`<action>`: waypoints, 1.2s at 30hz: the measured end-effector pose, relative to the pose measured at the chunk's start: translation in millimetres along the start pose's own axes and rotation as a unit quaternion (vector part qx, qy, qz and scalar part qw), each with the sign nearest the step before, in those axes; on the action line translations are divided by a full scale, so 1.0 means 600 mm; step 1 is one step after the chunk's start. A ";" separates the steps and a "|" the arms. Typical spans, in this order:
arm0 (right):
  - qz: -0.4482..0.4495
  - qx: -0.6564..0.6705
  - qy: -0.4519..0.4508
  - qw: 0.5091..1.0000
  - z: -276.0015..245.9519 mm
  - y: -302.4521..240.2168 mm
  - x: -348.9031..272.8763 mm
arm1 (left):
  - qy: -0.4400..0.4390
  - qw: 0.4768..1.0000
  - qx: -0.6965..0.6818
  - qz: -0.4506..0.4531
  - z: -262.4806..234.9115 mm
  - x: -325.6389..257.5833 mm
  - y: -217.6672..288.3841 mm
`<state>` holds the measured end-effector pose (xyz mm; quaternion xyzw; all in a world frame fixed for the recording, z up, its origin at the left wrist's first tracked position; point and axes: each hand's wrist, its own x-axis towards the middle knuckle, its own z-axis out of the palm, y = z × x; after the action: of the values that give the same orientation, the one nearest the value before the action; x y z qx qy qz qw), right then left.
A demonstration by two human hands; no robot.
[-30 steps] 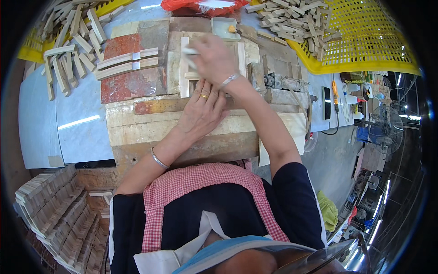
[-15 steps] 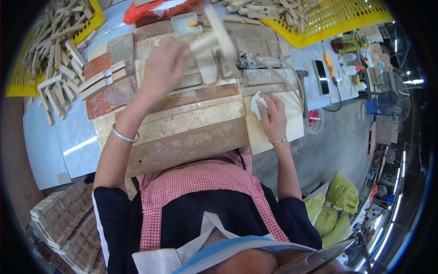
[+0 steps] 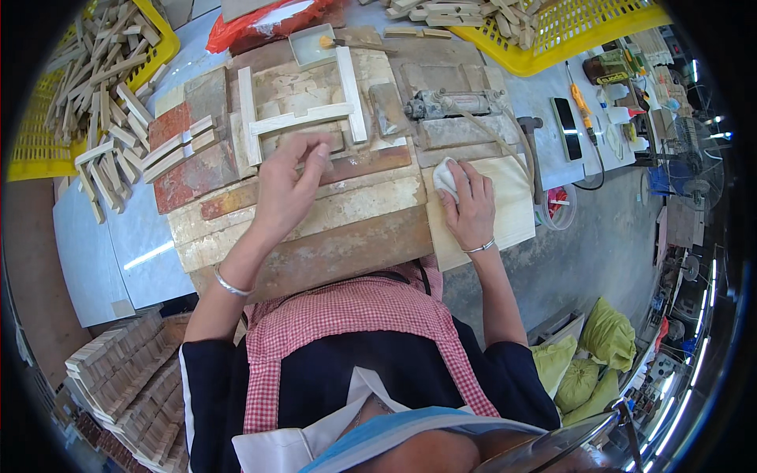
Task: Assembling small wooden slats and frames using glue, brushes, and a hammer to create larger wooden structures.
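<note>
You're wearing a navy top (image 3: 315, 370), white collar (image 3: 272, 451), white stripe (image 3: 187, 394) running down left sleeve (image 3: 211, 370), red-and-white checked apron (image 3: 347, 307), blue mask (image 3: 394, 428); silver bangles (image 3: 230, 285) are circling both wrists (image 3: 251, 264).

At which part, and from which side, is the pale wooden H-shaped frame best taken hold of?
Probably the middle of its crossbar, from the near side: the frame lies flat, this slim bar spans both side bars, and the left hand is on that side.

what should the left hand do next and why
Probably take hold of the frame: the left hand looks empty and sits close to the crossbar's near side, while the right hand is off to the right, holding the cloth.
</note>
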<state>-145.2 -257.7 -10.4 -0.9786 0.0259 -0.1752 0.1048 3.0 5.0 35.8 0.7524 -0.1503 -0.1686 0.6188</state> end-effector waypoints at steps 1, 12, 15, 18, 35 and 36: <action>-0.003 -0.003 -0.007 1.000 -0.001 0.001 0.000 | 0.053 0.957 0.222 0.179 0.000 0.005 0.003; -0.005 0.012 -0.041 0.999 -0.002 0.006 0.008 | 0.028 0.889 0.373 0.263 -0.008 0.095 -0.063; 0.009 0.081 -0.031 0.996 -0.005 0.009 0.019 | 0.023 0.882 0.388 0.267 -0.011 0.056 -0.058; 0.024 0.172 -0.016 0.985 -0.037 -0.014 0.071 | 0.027 0.874 0.410 0.259 -0.006 0.033 -0.047; -0.218 0.223 -0.030 0.950 0.079 -0.202 0.304 | 0.040 0.822 0.500 0.270 0.007 -0.013 -0.076; -0.255 0.236 -0.051 0.936 0.081 -0.238 0.296 | -0.017 0.846 0.488 0.214 0.011 -0.018 -0.087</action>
<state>39.9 -124.2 35.5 -0.9070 -0.2721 -0.1465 0.2861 -8.6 14.0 -15.6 0.9036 -0.3807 0.0499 0.1901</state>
